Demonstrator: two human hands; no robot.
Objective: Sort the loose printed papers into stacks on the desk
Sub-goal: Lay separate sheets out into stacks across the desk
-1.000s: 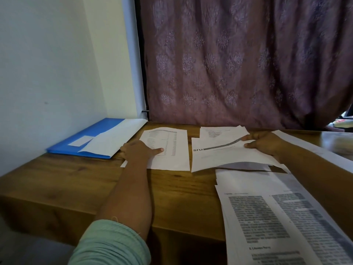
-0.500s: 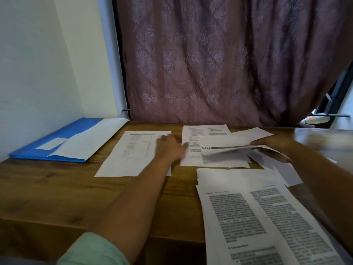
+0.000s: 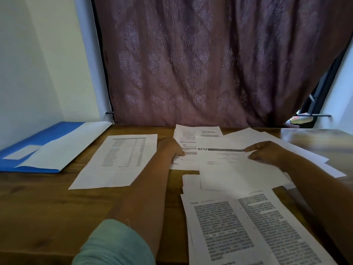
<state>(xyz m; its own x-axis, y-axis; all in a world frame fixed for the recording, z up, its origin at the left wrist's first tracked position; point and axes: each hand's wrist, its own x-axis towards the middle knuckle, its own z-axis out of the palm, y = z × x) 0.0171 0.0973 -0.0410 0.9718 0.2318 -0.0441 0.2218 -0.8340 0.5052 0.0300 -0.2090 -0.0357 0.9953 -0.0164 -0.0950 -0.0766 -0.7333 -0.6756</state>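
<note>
Two hands on papers, left hand [image 3: 172, 149] flat, right hand [image 3: 267, 153] pinching sru sheet [image 3: 229, 165]

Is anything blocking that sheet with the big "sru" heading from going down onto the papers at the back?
Nothing visible does. The sru sheet, held by the right hand, already overlaps the back pile. The left hand rests on that pile's left edge, beside the sheet rather than under it.

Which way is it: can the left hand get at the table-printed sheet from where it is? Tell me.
Probably yes. The left hand rests on the middle papers, right beside the table-printed sheet, which lies flat and uncovered with nothing between them.
</note>
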